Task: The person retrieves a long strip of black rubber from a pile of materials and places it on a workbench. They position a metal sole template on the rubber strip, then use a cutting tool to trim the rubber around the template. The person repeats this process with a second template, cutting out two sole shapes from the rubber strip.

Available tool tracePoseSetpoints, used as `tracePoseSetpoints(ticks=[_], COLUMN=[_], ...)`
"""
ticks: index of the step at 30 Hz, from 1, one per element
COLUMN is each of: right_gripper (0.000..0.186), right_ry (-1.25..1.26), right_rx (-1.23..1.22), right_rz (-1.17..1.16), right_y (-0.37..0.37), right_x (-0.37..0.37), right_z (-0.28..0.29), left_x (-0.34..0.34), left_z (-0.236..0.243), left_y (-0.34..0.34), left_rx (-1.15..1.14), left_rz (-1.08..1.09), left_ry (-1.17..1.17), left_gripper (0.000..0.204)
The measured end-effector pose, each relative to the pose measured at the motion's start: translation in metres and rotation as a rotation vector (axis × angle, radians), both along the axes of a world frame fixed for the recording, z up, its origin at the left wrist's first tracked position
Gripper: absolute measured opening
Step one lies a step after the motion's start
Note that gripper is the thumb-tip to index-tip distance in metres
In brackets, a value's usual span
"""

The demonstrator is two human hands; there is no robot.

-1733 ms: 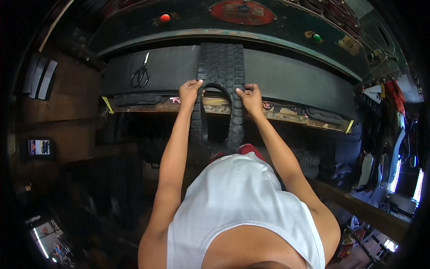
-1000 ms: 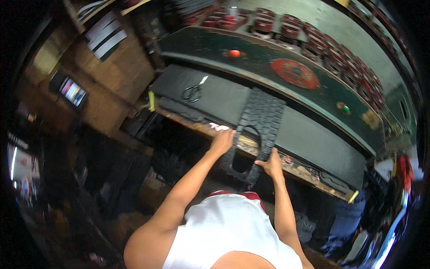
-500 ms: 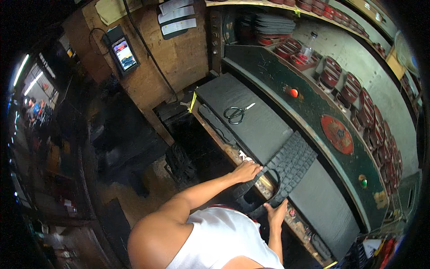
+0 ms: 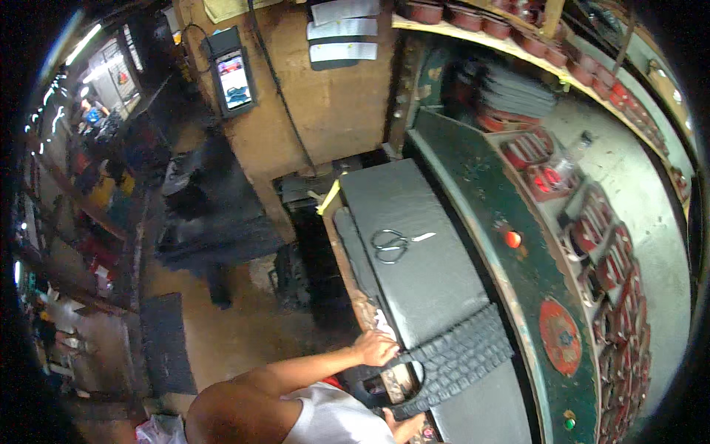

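A black rubber sheet [image 4: 462,357] with a raised block tread lies across a long grey slab [image 4: 436,285]. Its near end, towards my body, has a large rounded cut-out between two strips. My left hand [image 4: 376,348] is closed round the far strip at the slab's near edge. Lower down, my right hand [image 4: 405,425] grips the other strip, its thumb on top and its remaining fingers mostly hidden. Black-handled scissors [image 4: 390,246] rest on the slab, beyond the rubber and apart from both hands.
A green machine panel [image 4: 481,194] with a red button [image 4: 513,239] and a green button [image 4: 569,424] runs along the slab's right side. Red metal moulds [image 4: 614,259] stack behind it. A phone [image 4: 234,80] hangs on the wooden board [image 4: 333,103]. Yellow tape [image 4: 333,198] marks the slab's far corner.
The whole view has swung, so bench, scissors and rubber sit lower in the picture. Both hands keep their hold on the rubber sheet, which stays on the slab.
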State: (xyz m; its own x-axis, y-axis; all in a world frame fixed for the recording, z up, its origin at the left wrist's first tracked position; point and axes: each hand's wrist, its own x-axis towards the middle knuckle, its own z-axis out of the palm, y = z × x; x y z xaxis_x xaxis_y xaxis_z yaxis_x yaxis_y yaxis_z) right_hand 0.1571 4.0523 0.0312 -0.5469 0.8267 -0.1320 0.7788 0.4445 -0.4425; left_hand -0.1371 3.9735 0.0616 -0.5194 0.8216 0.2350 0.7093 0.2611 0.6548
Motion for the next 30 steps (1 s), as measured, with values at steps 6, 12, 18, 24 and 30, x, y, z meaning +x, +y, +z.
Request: tracePoseSetpoints(ticks=[6,12,18,24,30], right_gripper=[0.128,0.123,0.096,0.089,0.085], right_ry=[0.11,0.143,0.127,0.195,0.219], right_rx=[0.207,0.253,-0.025,-0.062,-0.083], right_rz=[0.053,0.089,-0.056,-0.126,-0.154], right_y=[0.01,-0.018,-0.055,-0.056,-0.059], right_x=[0.003,0.01,-0.016,-0.025,-0.024], right_z=[-0.033,-0.006,0.059,0.082,0.082], left_x=[-0.002,-0.002,-0.037,-0.04,0.073], left_z=[0.004,-0.003,0.072,0.234,0.351], left_y=[-0.002,-0.008,0.006,0.138,0.309], left_rx=[0.115,-0.096,-0.258,0.084,0.552], left_rz=[-0.014,-0.03,-0.271,-0.548,-0.814], left_ry=[-0.017,-0.017,-0.237,-0.103,0.012], left_gripper=[0.025,0.032,0.042,0.042,0.032])
